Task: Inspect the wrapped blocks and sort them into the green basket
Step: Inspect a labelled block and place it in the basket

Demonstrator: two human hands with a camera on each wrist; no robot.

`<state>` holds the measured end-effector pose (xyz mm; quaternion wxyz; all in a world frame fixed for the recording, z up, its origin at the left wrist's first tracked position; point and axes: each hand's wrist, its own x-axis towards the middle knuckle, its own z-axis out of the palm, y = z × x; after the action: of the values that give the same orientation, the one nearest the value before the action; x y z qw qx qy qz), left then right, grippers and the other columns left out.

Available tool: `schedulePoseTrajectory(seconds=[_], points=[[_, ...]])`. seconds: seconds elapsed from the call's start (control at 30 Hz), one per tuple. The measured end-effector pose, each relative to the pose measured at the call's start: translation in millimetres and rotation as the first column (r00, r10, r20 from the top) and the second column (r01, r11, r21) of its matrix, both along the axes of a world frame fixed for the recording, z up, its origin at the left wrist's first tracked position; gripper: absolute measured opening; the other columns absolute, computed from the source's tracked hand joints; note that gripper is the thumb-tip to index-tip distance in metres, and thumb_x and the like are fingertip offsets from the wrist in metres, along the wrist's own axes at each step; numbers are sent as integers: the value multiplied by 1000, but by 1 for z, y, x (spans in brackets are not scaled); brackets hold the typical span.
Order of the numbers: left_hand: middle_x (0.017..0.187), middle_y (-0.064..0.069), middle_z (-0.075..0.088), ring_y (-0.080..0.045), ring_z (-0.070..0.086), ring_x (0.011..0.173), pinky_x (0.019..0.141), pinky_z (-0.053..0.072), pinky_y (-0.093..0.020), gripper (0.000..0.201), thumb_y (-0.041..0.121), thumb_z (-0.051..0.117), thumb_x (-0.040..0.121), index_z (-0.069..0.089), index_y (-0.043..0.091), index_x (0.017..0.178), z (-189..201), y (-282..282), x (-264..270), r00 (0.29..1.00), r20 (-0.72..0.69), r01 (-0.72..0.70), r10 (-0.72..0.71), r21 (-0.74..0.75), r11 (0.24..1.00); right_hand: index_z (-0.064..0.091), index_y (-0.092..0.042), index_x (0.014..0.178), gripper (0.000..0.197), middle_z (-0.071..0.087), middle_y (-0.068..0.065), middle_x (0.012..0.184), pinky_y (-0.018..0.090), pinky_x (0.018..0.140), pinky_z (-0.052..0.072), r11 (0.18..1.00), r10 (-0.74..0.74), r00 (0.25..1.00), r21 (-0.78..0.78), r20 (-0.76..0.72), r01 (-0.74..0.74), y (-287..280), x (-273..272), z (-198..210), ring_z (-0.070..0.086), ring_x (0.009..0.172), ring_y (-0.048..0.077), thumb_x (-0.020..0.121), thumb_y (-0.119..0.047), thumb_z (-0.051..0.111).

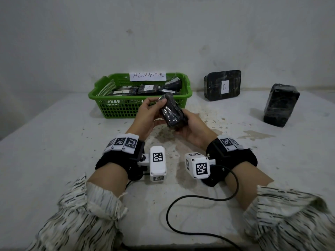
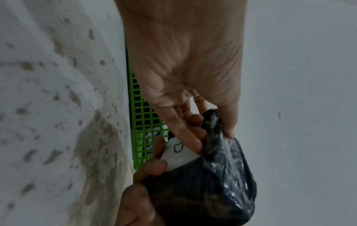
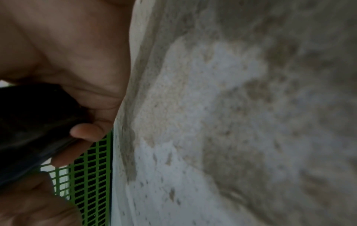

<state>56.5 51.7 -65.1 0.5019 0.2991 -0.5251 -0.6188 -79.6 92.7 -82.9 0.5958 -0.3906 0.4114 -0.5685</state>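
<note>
A black block wrapped in shiny film (image 1: 172, 111) is held tilted above the table, just in front of the green basket (image 1: 101, 95). My left hand (image 1: 154, 105) pinches its upper end and my right hand (image 1: 183, 125) cups its lower end. In the left wrist view the block (image 2: 218, 175) shows a white paper label under my fingers (image 2: 193, 134). The right wrist view shows the dark block (image 3: 29, 130) gripped by my right fingertips (image 3: 86, 131). The basket carries a sign reading ABNORMAL (image 1: 147, 75) and holds several wrapped blocks with labels.
Two larger black wrapped blocks stand at the right back of the stained white table: one marked B (image 1: 223, 86) leans at the wall, the other (image 1: 281, 105) stands nearer the right edge. A black cable (image 1: 181, 201) loops on the table near me.
</note>
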Motion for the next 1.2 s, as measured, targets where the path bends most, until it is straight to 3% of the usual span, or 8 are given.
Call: schedulePoseTrajectory(seconds=[0.13,0.23,0.37,0.47,0.63,0.77,1.03,1.2], points=[[101,-9,63,-18,63,83,72,58,-31,29,5,61,87,47,13,112,0,2,-2,998,27,54,-54,0,999,38,-7,135,40,63,12,92,21,40,37,999,-50,998,6,24,50,-3,-1,-1,59,55,19,103,-28,28],[102,-9,62,-16,63,80,66,59,-28,32,9,61,88,44,12,115,1,3,-4,999,54,-6,5,27,1000,29,-12,140,43,60,19,110,22,39,37,998,-50,998,-20,47,51,-6,0,-3,61,58,22,104,-35,29],[90,2,56,-10,51,72,54,44,-24,26,33,58,90,46,19,108,0,-1,0,977,178,-126,114,59,990,45,-20,130,47,67,11,109,22,46,43,995,71,996,-68,53,-68,3,4,5,64,71,22,99,-51,28],[90,3,56,-9,53,76,56,42,-23,34,42,55,90,50,17,112,-1,-3,5,970,212,-140,115,107,984,51,-11,128,40,64,9,109,22,50,42,992,92,996,-91,3,-91,7,5,7,63,71,20,99,-37,42],[82,3,61,-11,58,82,60,43,-25,22,36,53,93,59,19,81,1,0,5,974,215,-93,66,117,989,55,-5,120,36,62,13,96,21,44,41,996,-18,997,-87,-78,11,2,4,4,56,55,18,96,-31,53],[89,1,63,-15,60,89,65,47,-26,19,33,54,93,61,17,87,1,0,5,982,183,-70,44,141,988,58,-4,115,32,63,11,91,20,43,42,994,-35,995,-104,-96,25,3,0,5,57,53,17,94,-28,56],[85,-1,63,-13,61,79,64,49,-25,23,31,46,97,60,15,87,1,1,5,986,163,-67,45,134,989,63,-9,103,15,68,5,83,21,48,49,992,10,995,-121,-95,-22,7,-2,5,58,54,18,91,-17,60],[89,-5,64,-16,60,82,71,48,-30,27,32,44,98,62,13,92,-3,-2,6,989,143,-70,48,153,986,64,-10,100,16,67,8,89,21,54,52,988,-2,989,-150,-148,-20,5,2,3,57,59,19,85,-5,66]])
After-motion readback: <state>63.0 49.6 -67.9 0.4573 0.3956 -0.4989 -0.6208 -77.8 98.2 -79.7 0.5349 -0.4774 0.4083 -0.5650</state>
